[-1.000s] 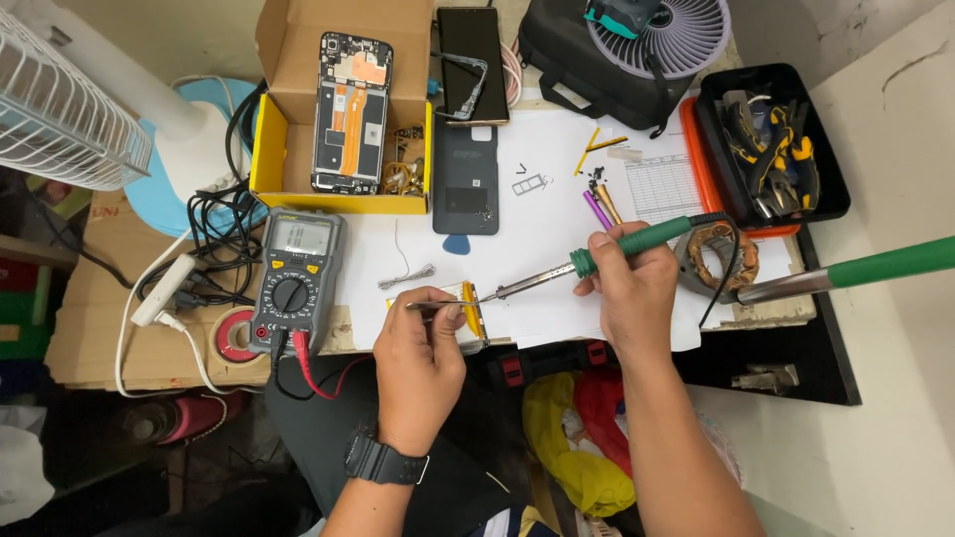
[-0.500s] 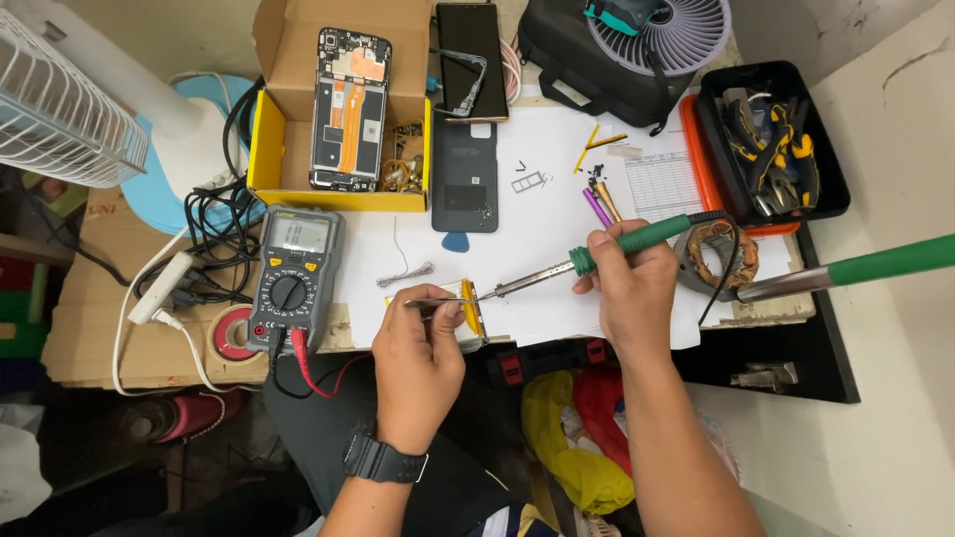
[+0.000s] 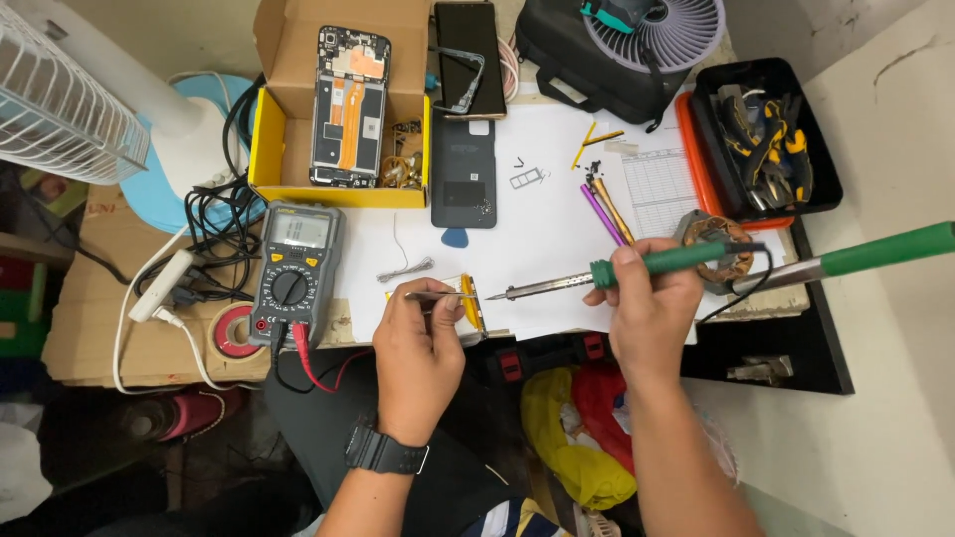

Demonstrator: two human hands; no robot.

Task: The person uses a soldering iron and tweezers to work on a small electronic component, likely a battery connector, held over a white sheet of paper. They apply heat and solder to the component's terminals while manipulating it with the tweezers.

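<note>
My right hand (image 3: 652,308) grips a green-handled soldering iron (image 3: 637,270) whose metal tip points left, ending just right of a small part with a yellow edge (image 3: 471,306) at the front of the white paper sheet (image 3: 537,219). My left hand (image 3: 418,343), with a black watch on its wrist, pinches thin metal tweezers (image 3: 438,295) that lie against that small part. A short piece of twisted wire (image 3: 403,268) rests on the paper just above my left hand.
A multimeter (image 3: 293,268) with red and black leads sits left of my left hand. Behind it stands a cardboard box (image 3: 338,89) with an opened phone, then a dark phone back cover (image 3: 465,169). A black tool tray (image 3: 766,139), a solder-tip cleaner (image 3: 718,244) and a second green-handled tool (image 3: 865,254) lie right.
</note>
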